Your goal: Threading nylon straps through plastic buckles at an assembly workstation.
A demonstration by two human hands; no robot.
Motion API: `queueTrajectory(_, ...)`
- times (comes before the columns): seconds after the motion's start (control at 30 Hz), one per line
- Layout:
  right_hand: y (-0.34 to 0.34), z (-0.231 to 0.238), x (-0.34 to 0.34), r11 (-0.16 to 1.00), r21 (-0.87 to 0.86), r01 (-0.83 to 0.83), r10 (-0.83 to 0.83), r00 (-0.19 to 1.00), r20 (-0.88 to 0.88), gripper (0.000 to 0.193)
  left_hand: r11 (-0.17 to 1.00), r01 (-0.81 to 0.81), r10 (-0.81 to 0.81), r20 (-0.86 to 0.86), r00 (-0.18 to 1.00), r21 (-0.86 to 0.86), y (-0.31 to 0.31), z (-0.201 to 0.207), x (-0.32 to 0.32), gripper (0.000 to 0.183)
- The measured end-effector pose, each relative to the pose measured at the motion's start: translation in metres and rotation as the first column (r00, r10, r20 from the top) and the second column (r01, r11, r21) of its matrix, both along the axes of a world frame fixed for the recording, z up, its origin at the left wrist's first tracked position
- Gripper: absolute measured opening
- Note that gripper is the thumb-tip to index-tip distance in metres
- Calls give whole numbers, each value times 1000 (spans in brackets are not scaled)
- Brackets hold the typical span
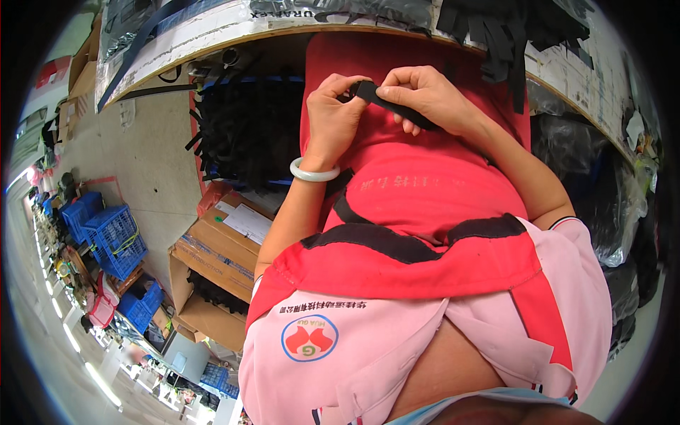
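A short black webbing strap (398, 108) stretches between my two hands above the red apron (418, 184) on my lap. My left hand (331, 113), with a pale bangle (314, 171) on its wrist, pinches the strap's left end between thumb and fingers. Something small and dark, perhaps a buckle, sits at that end, partly hidden by the fingertips. My right hand (430, 100) is closed on the strap, its thumb pressing on top and its other fingers curled beneath. The strap's free end hangs out under the right palm.
Ahead runs the worktable edge (234, 46), with a bundle of black straps (506, 35) hanging over it at the right. A heap of black straps (244, 127) lies to the left, beside a cardboard box (219, 248). Blue crates (117, 241) stand farther left; plastic bags (581, 177) are at the right.
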State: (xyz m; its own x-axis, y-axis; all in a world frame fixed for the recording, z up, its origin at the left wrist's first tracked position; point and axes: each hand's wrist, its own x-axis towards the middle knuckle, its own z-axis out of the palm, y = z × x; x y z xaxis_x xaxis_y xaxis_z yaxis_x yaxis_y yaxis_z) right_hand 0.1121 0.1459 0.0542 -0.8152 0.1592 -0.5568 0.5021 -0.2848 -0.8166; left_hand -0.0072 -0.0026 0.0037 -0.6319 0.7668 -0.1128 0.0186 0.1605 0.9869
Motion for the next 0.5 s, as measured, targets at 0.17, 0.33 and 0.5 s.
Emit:
queueTrajectory(0.17, 2, -9, 0, 998, -56, 6, -3, 999, 44, 22, 999, 0, 10, -255, 967, 39, 5, -1, 6, 20)
queueTrajectory(0.33, 9, -19, 1, 990, -95, 101, -103, 995, -12, 21, 1000, -13, 13, -15, 1000, 0, 8, 1, 8, 23)
queueTrajectory(0.5, 4, -16, 1, 994, -108, 3, 5, 998, 68, 20, 1000, 6, -10, -216, 976, -20, 3, -9, -1, 30)
